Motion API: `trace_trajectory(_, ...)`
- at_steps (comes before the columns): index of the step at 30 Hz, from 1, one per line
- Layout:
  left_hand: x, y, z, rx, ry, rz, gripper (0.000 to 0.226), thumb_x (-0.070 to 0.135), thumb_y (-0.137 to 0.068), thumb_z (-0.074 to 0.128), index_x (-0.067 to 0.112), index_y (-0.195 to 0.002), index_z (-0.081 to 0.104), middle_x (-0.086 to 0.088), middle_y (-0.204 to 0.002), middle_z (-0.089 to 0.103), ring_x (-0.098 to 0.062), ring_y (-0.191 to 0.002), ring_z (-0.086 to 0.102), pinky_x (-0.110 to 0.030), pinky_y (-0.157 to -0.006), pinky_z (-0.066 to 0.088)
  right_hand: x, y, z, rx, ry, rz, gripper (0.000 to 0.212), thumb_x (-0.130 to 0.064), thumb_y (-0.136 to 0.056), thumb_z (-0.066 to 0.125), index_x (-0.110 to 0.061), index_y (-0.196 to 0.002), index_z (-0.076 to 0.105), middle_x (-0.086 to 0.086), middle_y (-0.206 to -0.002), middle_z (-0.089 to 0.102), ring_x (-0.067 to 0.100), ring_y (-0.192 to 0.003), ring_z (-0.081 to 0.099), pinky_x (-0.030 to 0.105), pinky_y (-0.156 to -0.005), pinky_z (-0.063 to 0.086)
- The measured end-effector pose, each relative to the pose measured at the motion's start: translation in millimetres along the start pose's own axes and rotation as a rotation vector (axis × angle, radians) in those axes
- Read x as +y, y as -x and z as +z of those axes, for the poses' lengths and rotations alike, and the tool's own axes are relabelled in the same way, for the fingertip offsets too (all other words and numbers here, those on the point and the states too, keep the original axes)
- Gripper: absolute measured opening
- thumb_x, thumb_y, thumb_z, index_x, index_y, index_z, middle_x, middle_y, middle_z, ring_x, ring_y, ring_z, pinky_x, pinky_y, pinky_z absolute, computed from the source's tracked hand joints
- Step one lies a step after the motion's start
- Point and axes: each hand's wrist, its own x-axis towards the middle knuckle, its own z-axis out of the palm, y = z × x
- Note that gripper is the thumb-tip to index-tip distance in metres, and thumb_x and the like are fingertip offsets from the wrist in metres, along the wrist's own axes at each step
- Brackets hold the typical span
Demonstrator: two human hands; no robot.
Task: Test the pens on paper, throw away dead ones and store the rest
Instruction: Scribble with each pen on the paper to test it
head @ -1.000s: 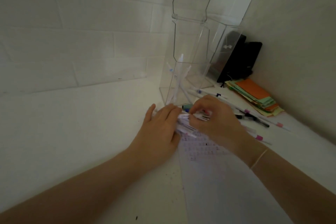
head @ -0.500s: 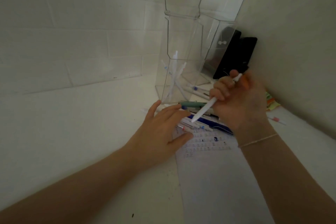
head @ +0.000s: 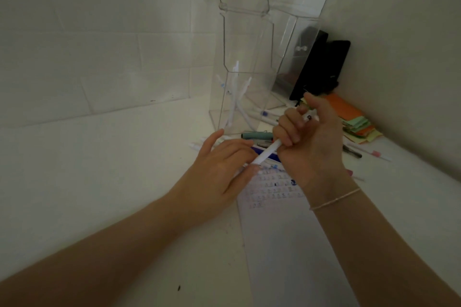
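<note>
My right hand [head: 309, 147] grips smooth white pen [head: 268, 153] | left hand [head: 219, 169] spread flat on paper [head: 287, 232] edge | clear acrylic holder [head: 239, 97] behind paper

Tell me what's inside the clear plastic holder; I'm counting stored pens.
Inside the clear holder a few white pens lean upright, about three, some with blue marks. Glare and the transparent walls blur them, so the exact count is uncertain.

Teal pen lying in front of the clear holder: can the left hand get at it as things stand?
Probably yes: the left hand lies open just short of the teal pen, with nothing over it; the right hand, gripping a white pen, sits beside.
</note>
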Motion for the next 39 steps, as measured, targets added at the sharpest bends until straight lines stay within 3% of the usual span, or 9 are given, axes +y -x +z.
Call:
trace_trajectory(4,1,0,-3,0.011,0.019,-0.009,0.035,0.034,-0.098,0.034,0.017,-0.105,0.063,0.007,-0.109,0.064,-0.008,-0.114,0.053,-0.036,-0.115,0.014,13,12,-6,-0.063,0.480,0.070,0.029,-0.017,-0.089,0.056,-0.011,-0.061,0.051,0.006,-0.058,0.050,0.015,-0.051,0.048,0.027,-0.057,0.046)
trace_trajectory(7,1,0,-2,-0.036,-0.029,-0.007,0.031,0.037,-0.096,0.036,0.022,-0.105,0.061,0.010,-0.109,0.062,-0.005,-0.113,0.052,-0.031,-0.115,0.009,14,19,-17,0.009,0.805,0.061,0.048,-0.033,-0.096,0.048,-0.006,-0.057,0.054,0.012,-0.056,0.056,0.021,-0.049,0.050,0.029,-0.050,0.044)
trace_trajectory(9,-1,1,-2,-0.055,0.000,-0.060,0.027,0.035,-0.093,0.037,0.025,-0.105,0.059,0.010,-0.116,0.059,-0.005,-0.119,0.047,-0.028,-0.115,0.006,5,21,-24,0.095,0.723,0.021,0.050,-0.035,-0.097,0.044,-0.006,-0.059,0.059,0.012,-0.057,0.062,0.021,-0.050,0.058,0.031,-0.050,0.052)
trace_trajectory(12,-5,2,0,-0.097,0.035,-0.045,0.030,0.024,-0.085,0.037,0.024,-0.102,0.061,0.008,-0.121,0.057,-0.005,-0.123,0.042,-0.035,-0.115,0.008,-2,27,-35,0.079,0.715,0.018,0.026,-0.017,-0.093,0.053,-0.004,-0.072,0.063,0.013,-0.072,0.070,0.023,-0.068,0.069,0.036,-0.069,0.060)
trace_trajectory(16,-6,1,1,-0.201,0.028,-0.017,0.035,0.039,-0.080,0.043,0.027,-0.107,0.062,0.010,-0.131,0.050,-0.004,-0.130,0.034,-0.046,-0.115,0.011,8,37,-48,0.045,0.848,0.010,0.019,-0.002,-0.085,0.061,-0.003,-0.066,0.057,0.012,-0.060,0.063,0.019,-0.050,0.058,0.027,-0.051,0.051)
trace_trajectory(19,-4,3,3,-0.289,-0.027,0.007,0.061,0.070,-0.074,0.046,0.032,-0.120,0.055,0.012,-0.142,0.039,-0.001,-0.136,0.021,-0.041,-0.117,0.002,16,41,-54,0.080,0.961,-0.051,0.024,-0.006,-0.086,0.061,0.001,-0.064,0.056,0.014,-0.052,0.061,0.017,-0.040,0.051,0.024,-0.042,0.045)
trace_trajectory(22,-2,4,4,-0.359,-0.101,0.012,0.084,0.084,-0.063,0.042,0.035,-0.131,0.046,0.012,-0.150,0.027,0.000,-0.140,0.007,-0.036,-0.116,-0.006,22,43,-59,0.120,1.161,-0.186,0.030,-0.008,-0.085,0.063,0.007,-0.060,0.055,0.015,-0.046,0.056,0.012,-0.035,0.045,0.019,-0.038,0.038)
trace_trajectory(31,-2,3,4,-0.466,-0.122,-0.049,0.095,0.087,-0.061,0.036,0.038,-0.141,0.030,0.015,-0.155,0.012,0.001,-0.141,-0.001,-0.036,-0.116,-0.006,28,46,-56,0.109,1.285,-0.212,0.028,0.000,-0.082,0.061,0.005,-0.055,0.056,-0.001,-0.035,0.055,0.005,-0.029,0.045,0.014,-0.033,0.036)
trace_trajectory(39,0,1,2,-0.493,-0.111,-0.057,0.094,0.086,-0.062,0.036,0.037,-0.141,0.031,0.015,-0.155,0.012,0.002,-0.140,0.002,-0.033,-0.116,-0.006,30,46,-55,0.115,1.301,-0.262,0.025,0.000,-0.083,0.060,0.014,-0.063,0.052,0.016,-0.049,0.061,0.005,-0.028,0.048,0.015,-0.033,0.038)
